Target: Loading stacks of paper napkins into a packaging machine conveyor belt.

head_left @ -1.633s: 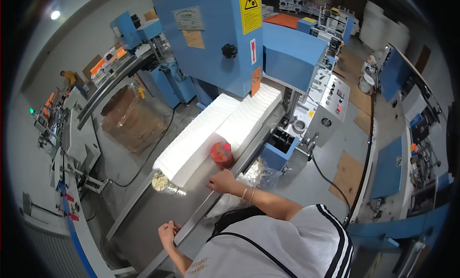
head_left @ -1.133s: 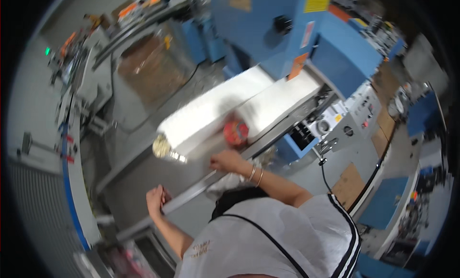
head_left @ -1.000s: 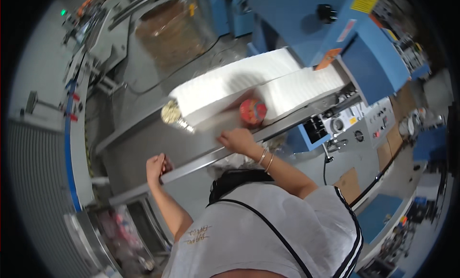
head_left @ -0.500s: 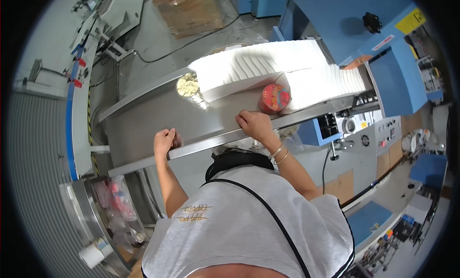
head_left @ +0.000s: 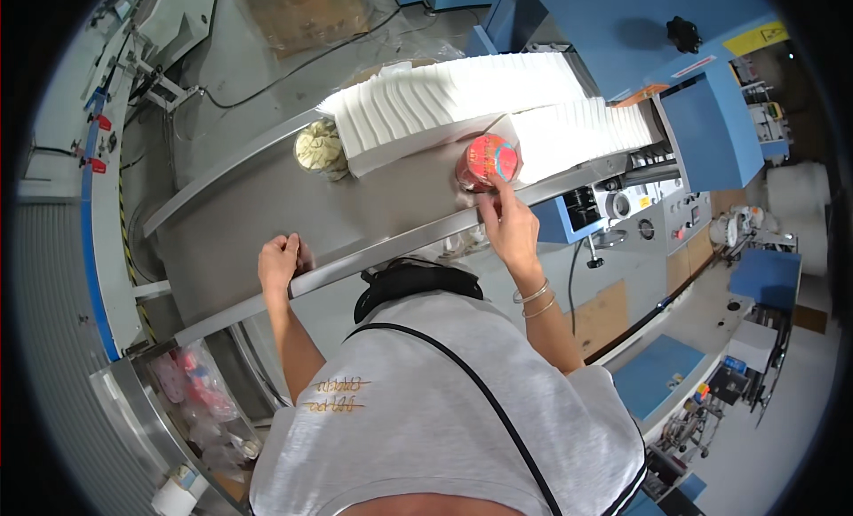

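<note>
My left hand [head_left: 279, 258] is curled over the raised front rail [head_left: 382, 249] of a long steel table. My right hand [head_left: 508, 224] reaches across that rail, and its stretched fingers touch the near rim of a round red tin [head_left: 487, 159]. The tin sits on the steel table [head_left: 267, 214] against two long rows of stacked white folded paper [head_left: 462, 94]. A pale crumpled lump [head_left: 318, 148] lies at the left end of the far row. Two thin bangles ring my right wrist.
A large blue machine [head_left: 622, 36] stands over the right end of the paper rows, with a control panel [head_left: 662, 218] below it. A brown cardboard box [head_left: 302, 14] sits on the floor beyond the table. Clear bags of pink and white items [head_left: 200, 387] hang lower left.
The view has swung round so the table now runs across the picture. My right hand has moved from the rail up to the red tin. My left hand stays on the rail.
</note>
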`<state>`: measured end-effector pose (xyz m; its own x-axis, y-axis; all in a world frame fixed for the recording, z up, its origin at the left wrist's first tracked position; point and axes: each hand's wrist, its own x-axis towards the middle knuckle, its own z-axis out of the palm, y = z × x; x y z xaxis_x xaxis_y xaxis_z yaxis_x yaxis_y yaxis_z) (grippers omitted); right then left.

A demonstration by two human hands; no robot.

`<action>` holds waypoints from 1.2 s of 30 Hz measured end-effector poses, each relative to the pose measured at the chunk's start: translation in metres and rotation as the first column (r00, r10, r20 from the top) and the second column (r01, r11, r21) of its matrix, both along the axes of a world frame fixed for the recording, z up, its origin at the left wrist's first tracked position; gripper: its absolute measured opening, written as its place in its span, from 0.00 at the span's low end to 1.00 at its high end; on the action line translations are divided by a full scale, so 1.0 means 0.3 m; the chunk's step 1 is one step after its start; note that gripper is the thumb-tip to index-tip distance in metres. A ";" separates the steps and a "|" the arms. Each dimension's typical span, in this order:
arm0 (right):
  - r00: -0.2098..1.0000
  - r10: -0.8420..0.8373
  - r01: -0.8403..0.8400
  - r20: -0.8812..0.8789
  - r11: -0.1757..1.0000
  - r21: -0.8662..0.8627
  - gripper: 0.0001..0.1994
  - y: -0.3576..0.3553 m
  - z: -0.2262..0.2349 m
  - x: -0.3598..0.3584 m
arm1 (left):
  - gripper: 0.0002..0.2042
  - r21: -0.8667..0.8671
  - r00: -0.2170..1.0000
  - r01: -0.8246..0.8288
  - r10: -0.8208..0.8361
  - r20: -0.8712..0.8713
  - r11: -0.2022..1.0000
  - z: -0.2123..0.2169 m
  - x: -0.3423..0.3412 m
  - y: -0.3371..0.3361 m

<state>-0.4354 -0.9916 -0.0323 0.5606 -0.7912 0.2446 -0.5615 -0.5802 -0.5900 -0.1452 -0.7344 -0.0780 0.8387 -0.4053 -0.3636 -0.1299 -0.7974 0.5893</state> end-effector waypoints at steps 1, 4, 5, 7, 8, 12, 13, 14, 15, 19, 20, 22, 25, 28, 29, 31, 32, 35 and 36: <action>0.998 -0.064 0.064 -0.014 0.997 0.036 0.15 0.003 0.002 -0.008 | 0.17 0.036 1.000 0.021 -0.022 0.021 0.999 -0.009 0.007 0.002; 0.997 -0.082 0.082 -0.016 0.996 0.042 0.16 0.004 0.021 -0.023 | 0.17 0.043 0.997 0.057 -0.059 0.040 0.997 -0.018 -0.006 -0.008; 0.996 -0.089 0.090 -0.021 0.995 0.036 0.16 0.005 0.028 -0.029 | 0.17 0.019 0.997 0.068 -0.069 0.044 0.998 -0.019 -0.015 -0.019; 0.991 -0.113 0.116 -0.072 0.992 0.048 0.16 0.004 0.040 -0.042 | 0.16 -0.046 0.994 0.113 -0.112 0.009 0.993 -0.021 -0.030 -0.053; 0.990 -0.122 0.126 -0.074 0.991 0.042 0.16 0.003 0.043 -0.055 | 0.15 -0.107 0.989 0.147 -0.150 -0.020 0.983 -0.015 -0.042 -0.078; 1.000 0.016 -0.016 -0.019 0.999 -0.037 0.11 -0.009 0.041 -0.092 | 0.12 -0.456 0.932 0.233 -0.331 -0.147 0.859 0.134 -0.188 -0.249; 0.998 0.058 -0.062 -0.040 0.993 -0.102 0.08 -0.012 0.044 -0.100 | 0.13 -0.505 0.896 0.340 -0.437 -0.083 0.793 0.156 -0.223 -0.300; 0.997 0.060 -0.064 -0.041 0.992 -0.105 0.08 -0.016 0.039 -0.107 | 0.15 -0.520 0.861 0.425 -0.508 -0.018 0.740 0.166 -0.268 -0.359; 0.999 0.033 -0.037 -0.038 0.994 -0.107 0.07 -0.024 0.031 -0.116 | 0.18 -0.529 0.819 0.506 -0.572 0.048 0.681 0.176 -0.311 -0.423; 1.000 -0.017 0.016 -0.004 0.994 -0.106 0.07 -0.030 0.050 -0.129 | 0.38 -0.466 0.595 0.796 -0.642 0.483 0.386 0.098 -0.415 -0.666; 1.000 -0.015 0.014 -0.003 0.994 -0.104 0.07 -0.034 0.044 -0.130 | 0.38 -0.465 0.595 0.796 -0.642 0.483 0.388 0.091 -0.439 -0.712; 0.998 0.057 -0.053 0.021 0.987 -0.153 0.07 -0.052 0.030 -0.128 | 0.40 -0.365 0.570 0.822 -0.602 0.560 0.437 0.081 -0.473 -0.780; 0.996 0.086 -0.087 -0.012 0.986 -0.141 0.07 -0.068 0.048 -0.115 | 0.42 -0.439 0.619 0.786 -0.556 0.555 0.436 0.037 -0.478 -0.837; 0.995 0.101 -0.102 -0.007 0.991 -0.090 0.06 -0.079 0.060 -0.109 | 0.41 -0.393 0.661 0.749 -0.570 0.488 0.533 0.037 -0.478 -0.833; 0.995 0.100 -0.100 -0.005 0.991 -0.089 0.06 -0.084 0.064 -0.106 | 0.41 -0.391 0.659 0.751 -0.571 0.489 0.532 0.040 -0.477 -0.829; 0.993 0.115 -0.116 -0.010 0.990 -0.075 0.07 -0.098 0.072 -0.099 | 0.40 -0.383 0.668 0.739 -0.526 0.527 0.554 0.051 -0.473 -0.820; 0.993 0.115 -0.115 -0.009 0.990 -0.075 0.07 -0.106 0.068 -0.100 | 0.40 -0.383 0.667 0.739 -0.526 0.528 0.554 0.062 -0.468 -0.817; 0.996 0.085 -0.086 -0.015 0.992 -0.091 0.07 -0.136 0.061 -0.111 | 0.37 -0.375 0.612 0.790 -0.587 0.530 0.485 0.100 -0.449 -0.815; 0.993 0.088 -0.089 -0.080 0.996 -0.012 0.07 -0.141 0.067 -0.119 | 0.39 -0.352 0.590 0.807 -0.623 0.514 0.474 0.107 -0.446 -0.815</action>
